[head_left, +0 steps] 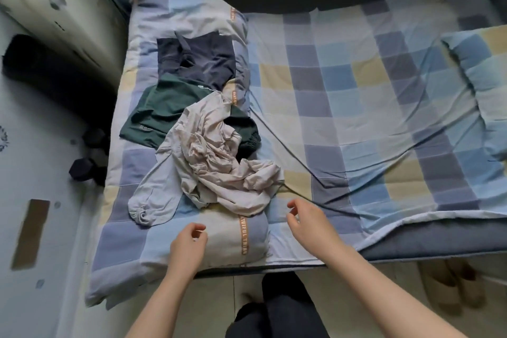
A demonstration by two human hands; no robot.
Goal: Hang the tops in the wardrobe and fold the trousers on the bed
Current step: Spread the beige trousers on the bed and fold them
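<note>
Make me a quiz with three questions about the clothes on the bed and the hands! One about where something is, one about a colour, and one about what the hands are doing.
1. Where does the dark navy garment lie?
A. On the floor
B. At the far end of the clothes pile, beyond the green garment
C. On the checked pillow

2. What colour is the crumpled garment nearest the hands?
A. Pale beige
B. Red
C. Black

3. What are the left hand and right hand doing?
A. Both gripping the beige garment
B. Holding a hanger
C. Held over the bed's near edge, fingers loosely curled, holding nothing

Answers: 1 B, the navy piece lies farthest up the folded quilt. 2 A, the cloth is pale beige. 3 C, neither hand holds any cloth.
</note>
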